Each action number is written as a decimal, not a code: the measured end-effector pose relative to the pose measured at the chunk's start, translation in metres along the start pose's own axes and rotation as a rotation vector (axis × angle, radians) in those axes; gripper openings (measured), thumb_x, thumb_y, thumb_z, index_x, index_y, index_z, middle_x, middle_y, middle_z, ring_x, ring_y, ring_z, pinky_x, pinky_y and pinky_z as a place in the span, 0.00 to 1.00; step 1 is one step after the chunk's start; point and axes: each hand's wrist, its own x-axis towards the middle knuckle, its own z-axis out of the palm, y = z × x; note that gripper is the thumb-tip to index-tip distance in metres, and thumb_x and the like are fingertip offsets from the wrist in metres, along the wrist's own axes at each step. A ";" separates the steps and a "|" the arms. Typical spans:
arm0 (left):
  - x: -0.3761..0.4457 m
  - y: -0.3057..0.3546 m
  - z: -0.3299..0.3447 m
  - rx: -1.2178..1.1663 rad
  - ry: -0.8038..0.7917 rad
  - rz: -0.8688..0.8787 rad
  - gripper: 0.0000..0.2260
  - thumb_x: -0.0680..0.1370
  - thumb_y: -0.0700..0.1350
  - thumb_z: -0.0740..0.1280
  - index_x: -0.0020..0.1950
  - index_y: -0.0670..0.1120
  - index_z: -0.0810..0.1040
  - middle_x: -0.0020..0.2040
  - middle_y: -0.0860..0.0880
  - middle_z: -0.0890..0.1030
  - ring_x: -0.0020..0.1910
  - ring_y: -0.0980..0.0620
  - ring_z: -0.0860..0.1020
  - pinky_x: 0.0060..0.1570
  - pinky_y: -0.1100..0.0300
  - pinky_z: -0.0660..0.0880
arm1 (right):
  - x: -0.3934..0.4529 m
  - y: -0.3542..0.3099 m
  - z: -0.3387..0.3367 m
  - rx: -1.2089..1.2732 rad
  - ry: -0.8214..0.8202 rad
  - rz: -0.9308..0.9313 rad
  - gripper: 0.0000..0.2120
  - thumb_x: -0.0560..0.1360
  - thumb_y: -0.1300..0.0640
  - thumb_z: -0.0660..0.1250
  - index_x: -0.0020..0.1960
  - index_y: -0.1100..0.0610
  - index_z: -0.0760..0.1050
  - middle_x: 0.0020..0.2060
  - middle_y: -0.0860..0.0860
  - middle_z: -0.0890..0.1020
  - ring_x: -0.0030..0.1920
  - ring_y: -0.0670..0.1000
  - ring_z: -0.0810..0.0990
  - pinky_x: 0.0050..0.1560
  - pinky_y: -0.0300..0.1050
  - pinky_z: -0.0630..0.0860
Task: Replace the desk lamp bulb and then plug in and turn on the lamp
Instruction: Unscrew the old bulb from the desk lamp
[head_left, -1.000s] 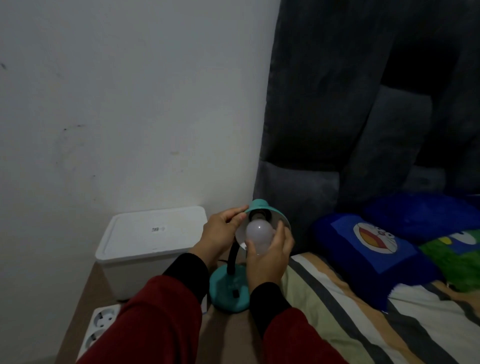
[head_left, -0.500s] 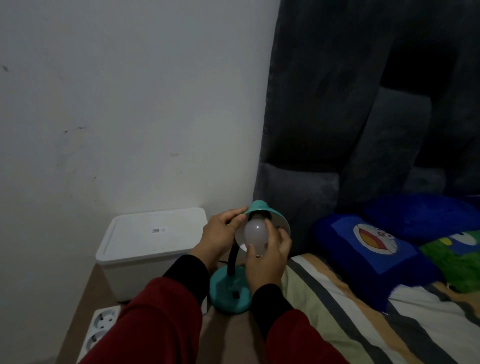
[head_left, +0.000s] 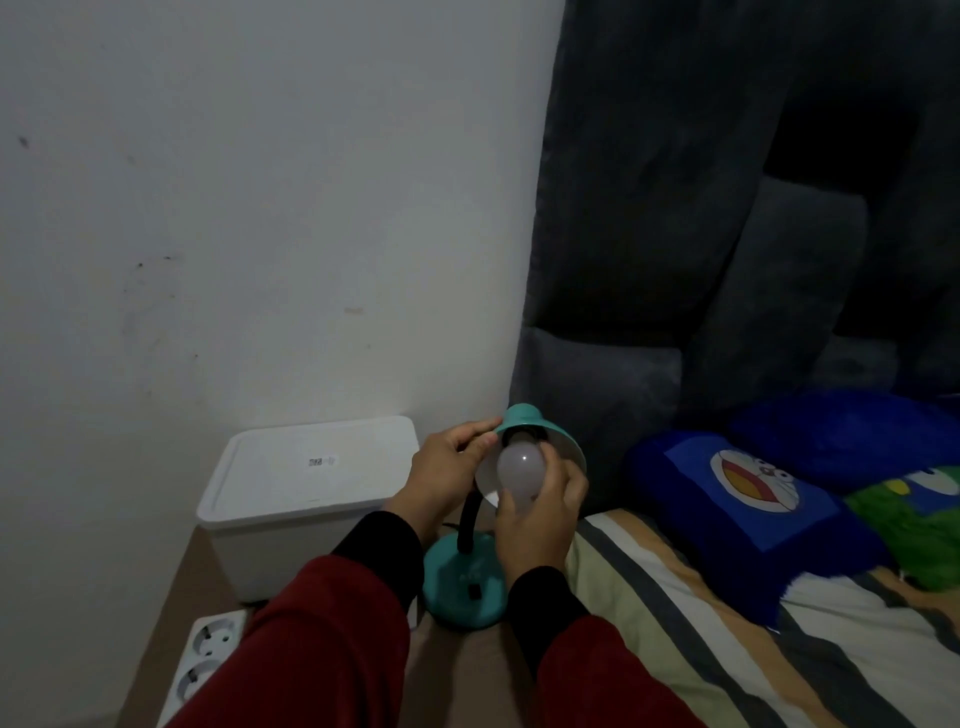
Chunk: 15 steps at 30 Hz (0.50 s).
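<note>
Both our hands are busy at the lamp. Our left hand (head_left: 449, 467) pinches the teal shade (head_left: 524, 421) at its top edge and holds it steady. Our right hand (head_left: 540, 514) is wrapped around the white bulb (head_left: 517, 467) from below, with its fingers (head_left: 569, 483) curled on the round glass.

From our right hand, the bulb points toward 11 o'clock. Its round end is near our palm, and its neck goes up into the dark socket inside the shade. That slanted line is what the next twist turns around, so we think the right hand must spin the bulb along it, not tip it sideways.

We cannot tell if the bulb is going in or coming out. The lamp base (head_left: 462, 587) sits at 6 o'clock from the shade. The white power strip (head_left: 205, 657) waits at 8 o'clock, well apart.
</note>
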 end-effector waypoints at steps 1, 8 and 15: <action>0.000 0.000 -0.001 -0.003 -0.002 0.001 0.11 0.78 0.47 0.65 0.59 0.54 0.80 0.60 0.49 0.82 0.61 0.48 0.78 0.65 0.47 0.73 | -0.001 0.001 0.000 -0.019 -0.009 -0.024 0.31 0.71 0.68 0.67 0.70 0.52 0.64 0.71 0.55 0.59 0.69 0.55 0.66 0.62 0.36 0.65; 0.001 0.000 0.001 0.013 0.015 0.010 0.12 0.78 0.46 0.64 0.61 0.52 0.79 0.61 0.48 0.81 0.61 0.48 0.78 0.65 0.46 0.73 | 0.001 -0.002 -0.001 -0.022 0.001 0.001 0.32 0.70 0.63 0.72 0.70 0.55 0.63 0.69 0.56 0.62 0.67 0.55 0.68 0.63 0.41 0.68; 0.000 0.001 0.004 0.002 0.014 0.011 0.12 0.78 0.45 0.64 0.61 0.52 0.79 0.61 0.48 0.81 0.61 0.49 0.78 0.65 0.47 0.74 | 0.002 0.000 0.000 -0.011 -0.032 -0.027 0.34 0.68 0.62 0.73 0.71 0.52 0.63 0.70 0.55 0.60 0.68 0.53 0.66 0.65 0.40 0.68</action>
